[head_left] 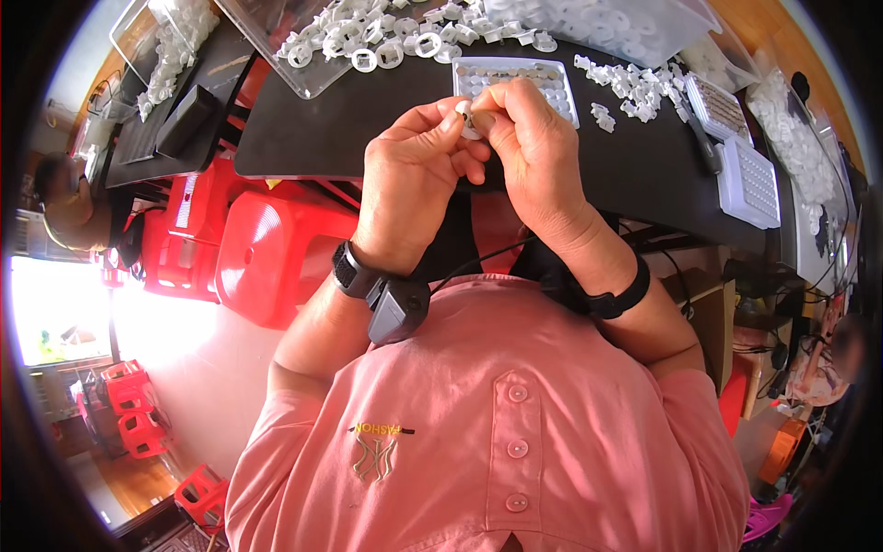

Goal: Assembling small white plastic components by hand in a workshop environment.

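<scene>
Both my hands meet above the near edge of the black table point(303, 138). Between thumb and fingers, my left hand point(411, 161) pinches a small white plastic part point(465, 118). My right hand point(538, 152) presses its thumb and forefinger against the same part from the other side. Fingers cover most of the part, so its full shape is hidden. Just beyond my fingertips lies a white tray point(575, 103) holding rows of small round pieces. Behind it, white plastic rings point(390, 53) with square and round openings lie in a loose heap.
Small white pieces point(636, 89) are scattered right of the tray. A dark-handled tool point(701, 138) and a white pitted tray point(750, 184) lie at the right. Clear bins point(612, 28) stand at the back. Red stools point(267, 248) are at my left; another person point(78, 202) is at far left.
</scene>
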{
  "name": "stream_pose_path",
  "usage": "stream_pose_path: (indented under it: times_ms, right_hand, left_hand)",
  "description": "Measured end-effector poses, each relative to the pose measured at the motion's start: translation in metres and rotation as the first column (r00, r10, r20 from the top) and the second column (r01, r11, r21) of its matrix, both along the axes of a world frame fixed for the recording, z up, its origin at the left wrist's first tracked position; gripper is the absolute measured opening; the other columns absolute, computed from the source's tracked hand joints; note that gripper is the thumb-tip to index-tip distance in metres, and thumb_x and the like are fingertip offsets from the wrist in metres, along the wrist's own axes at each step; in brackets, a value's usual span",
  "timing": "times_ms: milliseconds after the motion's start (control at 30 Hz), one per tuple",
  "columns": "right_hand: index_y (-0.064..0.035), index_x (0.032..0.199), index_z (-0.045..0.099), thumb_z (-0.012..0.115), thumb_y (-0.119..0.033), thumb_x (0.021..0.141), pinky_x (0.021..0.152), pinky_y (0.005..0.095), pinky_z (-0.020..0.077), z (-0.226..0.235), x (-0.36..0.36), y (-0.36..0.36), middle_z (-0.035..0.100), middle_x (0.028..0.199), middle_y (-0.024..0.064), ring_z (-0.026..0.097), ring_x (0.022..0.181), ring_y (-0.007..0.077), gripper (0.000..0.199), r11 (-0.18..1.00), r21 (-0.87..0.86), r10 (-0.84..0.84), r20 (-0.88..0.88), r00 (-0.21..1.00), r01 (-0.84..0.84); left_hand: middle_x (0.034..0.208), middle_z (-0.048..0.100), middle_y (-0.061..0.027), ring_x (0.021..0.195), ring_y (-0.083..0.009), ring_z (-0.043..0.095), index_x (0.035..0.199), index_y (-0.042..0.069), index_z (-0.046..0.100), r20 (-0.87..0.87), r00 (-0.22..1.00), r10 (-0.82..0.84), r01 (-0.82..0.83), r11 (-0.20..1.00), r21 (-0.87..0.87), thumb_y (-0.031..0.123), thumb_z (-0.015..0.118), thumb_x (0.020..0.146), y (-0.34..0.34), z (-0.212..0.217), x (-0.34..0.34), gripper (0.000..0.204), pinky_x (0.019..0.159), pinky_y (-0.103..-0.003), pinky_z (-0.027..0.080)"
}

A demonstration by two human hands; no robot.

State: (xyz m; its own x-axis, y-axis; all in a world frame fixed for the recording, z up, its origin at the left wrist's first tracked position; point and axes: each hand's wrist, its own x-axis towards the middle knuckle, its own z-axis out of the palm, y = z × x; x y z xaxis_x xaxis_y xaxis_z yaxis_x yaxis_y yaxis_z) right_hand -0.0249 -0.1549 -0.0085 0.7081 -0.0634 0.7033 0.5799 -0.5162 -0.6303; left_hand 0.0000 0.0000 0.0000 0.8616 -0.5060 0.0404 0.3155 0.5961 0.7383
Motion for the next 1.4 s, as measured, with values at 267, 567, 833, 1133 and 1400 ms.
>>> stream_pose_path:
  times_ms: [267,567,833,1133,1400]
  right_hand:
    - [-0.005,0.098,0.057,0.061,0.0,0.09,0.063,0.0406,0.0529,0.001,-0.002,0.001,0.064,0.087,0.0126,0.068,0.076,0.034,0.011,0.996,0.005,-0.083,-0.071,0.994,0.084]
    - [-0.0009,0.094,0.056,0.064,-0.005,0.094,0.061,0.0323,0.0503,0.006,0.0,0.002,0.065,0.078,0.0093,0.064,0.066,0.0187,0.01,0.973,0.226,0.102,-0.204,0.974,-0.054]
    - [-0.0003,0.101,0.057,0.065,-0.006,0.096,0.058,0.0271,0.0479,0.017,-0.001,0.003,0.064,0.076,0.0056,0.06,0.062,0.0113,0.011,0.94,0.331,0.192,-0.322,0.927,-0.079]
    - [0.0016,0.104,0.062,0.063,-0.01,0.097,0.057,0.0281,0.0474,0.019,-0.003,0.003,0.066,0.075,0.0074,0.061,0.06,0.0117,0.013,0.924,0.366,0.24,-0.327,0.914,-0.112]
    - [0.0008,0.099,0.066,0.059,-0.013,0.1,0.053,0.025,0.0435,0.034,-0.007,-0.005,0.065,0.069,0.0048,0.059,0.058,0.0092,0.016,0.909,0.385,0.343,-0.465,0.817,-0.162]
  left_hand:
    - [0.101,0.065,-0.0111,0.082,-0.0207,0.066,0.114,-0.008,0.059,-0.038,0.999,0.026,-0.028,0.999,-0.041,0.011,0.058,0.102,-0.007,-0.003,-0.003,0.023,0.07,-0.032,0.053]
    - [0.1,0.065,-0.0127,0.083,-0.0225,0.066,0.118,-0.008,0.056,-0.008,0.999,0.052,-0.052,0.998,-0.03,0.012,0.057,0.102,-0.006,-0.004,-0.004,0.025,0.073,-0.033,0.053]
    - [0.101,0.067,-0.0162,0.081,-0.0252,0.066,0.118,-0.009,0.055,-0.013,0.999,0.043,-0.043,0.997,-0.067,0.01,0.055,0.103,-0.006,-0.008,-0.001,0.024,0.074,-0.034,0.053]
    - [0.1,0.065,-0.0163,0.081,-0.0258,0.066,0.116,-0.01,0.054,-0.028,0.998,0.053,-0.055,0.996,-0.074,0.008,0.054,0.102,-0.007,-0.006,-0.003,0.023,0.075,-0.035,0.054]
    - [0.104,0.063,-0.0173,0.081,-0.0252,0.066,0.117,-0.011,0.053,-0.029,1.0,0.009,-0.012,0.995,-0.095,0.007,0.054,0.102,-0.005,-0.009,-0.002,0.024,0.074,-0.036,0.054]
